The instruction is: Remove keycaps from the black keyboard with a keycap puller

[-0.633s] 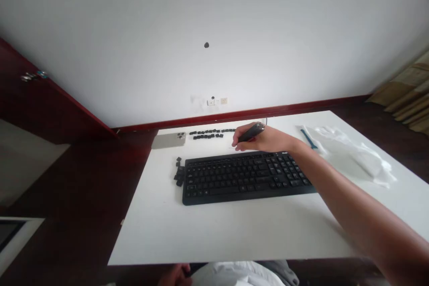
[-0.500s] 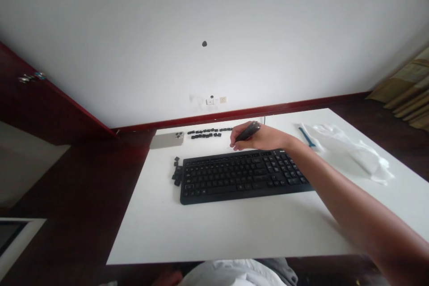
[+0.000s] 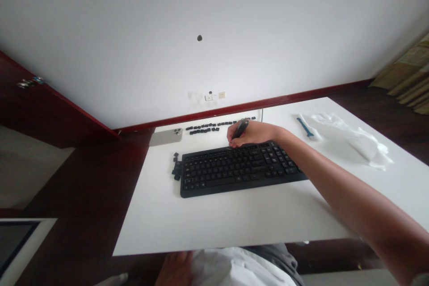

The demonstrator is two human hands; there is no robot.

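My right hand [image 3: 252, 133] reaches across the white table [image 3: 234, 219] and is closed on a dark pen-like tool [image 3: 240, 128]. Its tip touches the back edge of the black keyboard [image 3: 236, 167]. A row of loose black keycaps [image 3: 214, 126] lies behind the keyboard, and a small pile of keycaps [image 3: 176, 171] sits at its left end. My left hand [image 3: 176, 269] rests below the table's front edge on my lap; its fingers are hidden.
A phone [image 3: 166, 136] lies face down at the table's back left corner. A blue-handled tool [image 3: 304, 126] and a clear plastic bag [image 3: 348, 140] lie at the right. Dark floor surrounds the table; a white wall with sockets [image 3: 214, 95] stands behind.
My right hand with the tool has moved left and nearer, down to the keyboard's back edge. The camera has tilted a little.
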